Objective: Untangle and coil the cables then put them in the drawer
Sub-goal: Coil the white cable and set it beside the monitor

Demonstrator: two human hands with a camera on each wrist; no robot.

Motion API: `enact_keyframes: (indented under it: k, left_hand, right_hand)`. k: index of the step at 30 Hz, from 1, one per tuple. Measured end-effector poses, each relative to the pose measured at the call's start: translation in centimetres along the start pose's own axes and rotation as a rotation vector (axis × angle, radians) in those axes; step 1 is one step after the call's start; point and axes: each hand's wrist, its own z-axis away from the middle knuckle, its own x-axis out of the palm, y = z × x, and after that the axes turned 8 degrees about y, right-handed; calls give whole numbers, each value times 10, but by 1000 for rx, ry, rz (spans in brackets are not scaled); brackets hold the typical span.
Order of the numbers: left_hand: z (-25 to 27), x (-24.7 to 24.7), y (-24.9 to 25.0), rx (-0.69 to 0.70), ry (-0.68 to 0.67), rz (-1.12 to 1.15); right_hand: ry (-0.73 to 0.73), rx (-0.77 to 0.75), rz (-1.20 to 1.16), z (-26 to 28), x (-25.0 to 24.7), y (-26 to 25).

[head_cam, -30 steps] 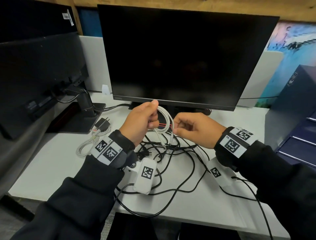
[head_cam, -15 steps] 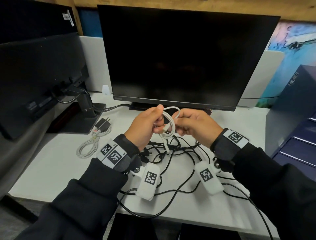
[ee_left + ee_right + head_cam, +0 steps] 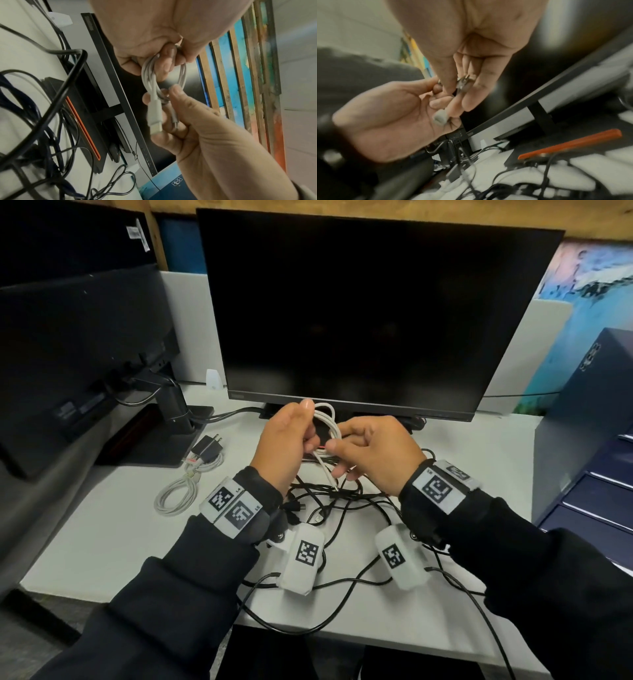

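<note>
Where head hides it, plug [image 3: 155, 113] shows

I wear black sleeves [image 3: 154, 587] and grey wristbands [image 3: 263, 518] carrying white tags printed with black square codes [image 3: 438, 487]; a white coded pod [image 3: 303, 558] hangs under each wrist.

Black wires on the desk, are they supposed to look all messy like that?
No. The black cables lie knotted in a loose heap on the desk, unlike the tidy white coil beside them.
</note>
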Motion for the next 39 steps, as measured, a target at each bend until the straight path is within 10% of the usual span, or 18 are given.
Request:
enact_keyframes:
  k: [4,16,39]
  left_hand:
    - [-8,-8,2,-61,110,78]
    - [-21,-28,6,-167,140,249]
    - [-29,-64,17,-94,-72,-125]
  right_hand:
    - [39,-180,362,0,2,0]
    - [-39,-361,407,6,-7,-13]
    - [-247,-64,-62,-42,37,-23]
